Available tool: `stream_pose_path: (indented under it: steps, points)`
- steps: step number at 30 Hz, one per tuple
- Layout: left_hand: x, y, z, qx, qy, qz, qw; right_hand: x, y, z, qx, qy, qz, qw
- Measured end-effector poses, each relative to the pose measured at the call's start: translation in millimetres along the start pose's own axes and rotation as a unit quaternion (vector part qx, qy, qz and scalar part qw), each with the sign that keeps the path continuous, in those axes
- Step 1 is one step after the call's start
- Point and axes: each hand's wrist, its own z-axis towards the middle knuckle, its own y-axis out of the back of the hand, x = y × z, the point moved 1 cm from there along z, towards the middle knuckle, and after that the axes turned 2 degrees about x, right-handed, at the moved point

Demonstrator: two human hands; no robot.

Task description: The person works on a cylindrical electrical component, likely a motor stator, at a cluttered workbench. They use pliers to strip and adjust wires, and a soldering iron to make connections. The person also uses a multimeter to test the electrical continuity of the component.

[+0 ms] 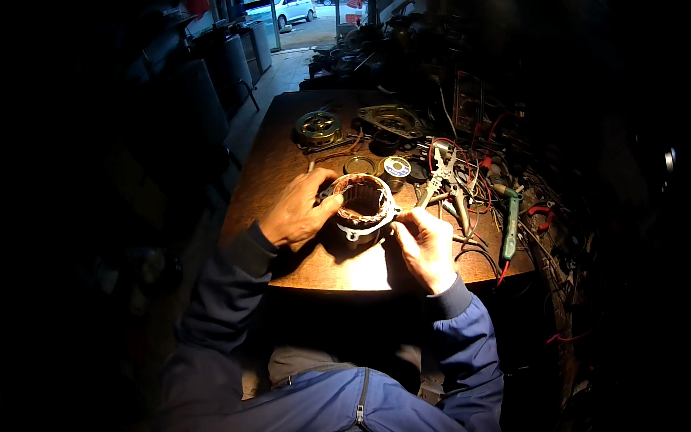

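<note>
On the lit wooden table (302, 277), an open cylindrical motor stator (360, 234) shows copper windings round its top and pale flange lugs. My left hand (299, 212) is closed round its left side, the thumb at the rim. My right hand (425, 245) is pinched beside the right-hand lug, touching the stator; whatever lies between those fingertips is hidden. Just behind are a round shallow tin (360, 165) and a white-labelled spool (396, 167). Wire-stripper pliers (439, 173) lie to the right of the stator.
Two metal end covers (318, 128) (390, 120) lie farther back. On the right are a green-handled tool (512, 223), red-handled pliers (540, 216) and tangled wires. Dark clutter lines the back right. An aisle runs at left toward a doorway, a car (291, 11) outside.
</note>
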Motion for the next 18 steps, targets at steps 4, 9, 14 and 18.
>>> stream_pose_path:
  steps: [4,9,14,18]
  points:
    - [-15.0,-0.1,-25.1,-0.011,0.018,-0.039,0.999,-18.7,3.3,16.4,-0.008,0.008,0.007,1.0]
    - [-29.1,3.3,-34.9,-0.026,0.021,-0.004,0.999,-26.3,2.6,26.8,0.008,0.003,0.029,1.0]
    - [-36.0,14.8,8.1,-0.064,-0.138,0.074,0.986,-18.0,5.1,23.3,-0.007,0.018,0.055,0.998]
    - [-37.9,-0.8,52.3,0.041,-0.214,0.017,0.976,-8.6,8.7,16.4,0.003,-0.047,0.113,0.992]
